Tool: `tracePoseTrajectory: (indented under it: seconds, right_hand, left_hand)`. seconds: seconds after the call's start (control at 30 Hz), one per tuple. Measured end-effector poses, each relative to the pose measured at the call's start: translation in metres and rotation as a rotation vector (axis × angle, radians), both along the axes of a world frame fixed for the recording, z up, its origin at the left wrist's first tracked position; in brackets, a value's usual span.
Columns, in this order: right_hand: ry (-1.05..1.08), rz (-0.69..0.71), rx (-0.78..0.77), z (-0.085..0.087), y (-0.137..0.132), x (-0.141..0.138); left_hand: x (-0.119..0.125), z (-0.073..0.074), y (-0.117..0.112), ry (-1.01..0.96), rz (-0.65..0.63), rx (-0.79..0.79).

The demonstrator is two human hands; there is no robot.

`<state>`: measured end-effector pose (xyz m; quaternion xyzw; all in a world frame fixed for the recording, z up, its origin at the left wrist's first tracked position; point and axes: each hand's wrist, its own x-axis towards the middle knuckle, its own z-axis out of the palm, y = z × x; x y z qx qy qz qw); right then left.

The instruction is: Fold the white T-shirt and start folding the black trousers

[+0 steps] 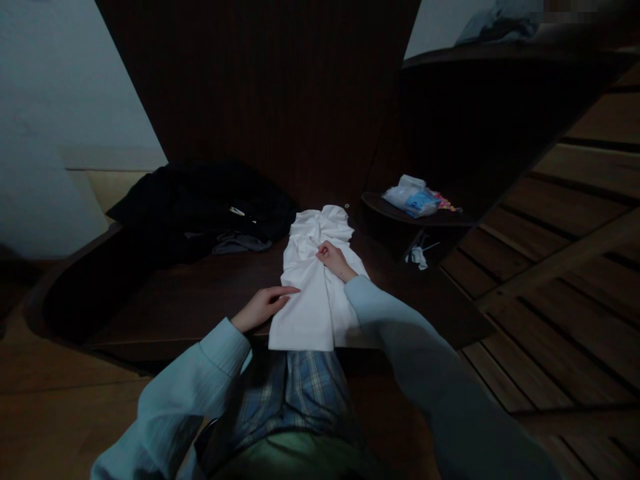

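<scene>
Center frame, the right hand (334, 257) is pinching a creased white cloth (303, 317) on a dark wooden bench (190, 283) — the left hand (263, 307), fingers extended, is touching its edge — lower end seemingly flattened, upper unsmoothed.

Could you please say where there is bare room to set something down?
The dark wooden surface looks bare between the dark clothes and its front edge, left of the white cloth; dimmer room shows beyond the right sleeve. Crowded: the back left and small shelf bearing a plastic packet.

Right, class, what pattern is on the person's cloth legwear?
Blue plaid cloth legwear, clearest in the head view.
</scene>
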<state>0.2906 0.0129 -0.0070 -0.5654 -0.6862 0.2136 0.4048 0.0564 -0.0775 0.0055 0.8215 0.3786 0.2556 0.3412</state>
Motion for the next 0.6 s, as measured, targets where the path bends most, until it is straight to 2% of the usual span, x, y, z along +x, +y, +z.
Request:
tracePoseTrajectory:
  seconds: [0.2, 0.33, 0.4, 0.47, 0.53, 0.6]
  right_hand:
    - [-0.057, -0.150, 0.008, 0.002, 0.029, -0.001]
    - [-0.162, -0.179, -0.041, 0.011, 0.026, -0.002]
    - [-0.284, -0.146, -0.038, 0.017, 0.011, -0.002]
    - [-0.412, -0.075, 0.035, 0.023, -0.013, -0.002]
    - [-0.446, 0.069, 0.138, 0.027, -0.046, -0.002]
    - [-0.389, 0.243, 0.186, 0.028, -0.082, -0.003]
  left_hand:
    - [-0.005, -0.008, 0.049, 0.071, 0.184, 0.127]
    - [-0.007, -0.011, 0.057, 0.048, 0.150, 0.165]
    - [-0.010, -0.010, 0.053, 0.054, 0.137, 0.202]
    - [-0.013, -0.006, 0.045, 0.062, 0.162, 0.254]
    - [-0.017, 0.000, 0.034, 0.050, 0.175, 0.293]
    - [-0.022, 0.005, 0.019, 0.044, 0.121, 0.308]
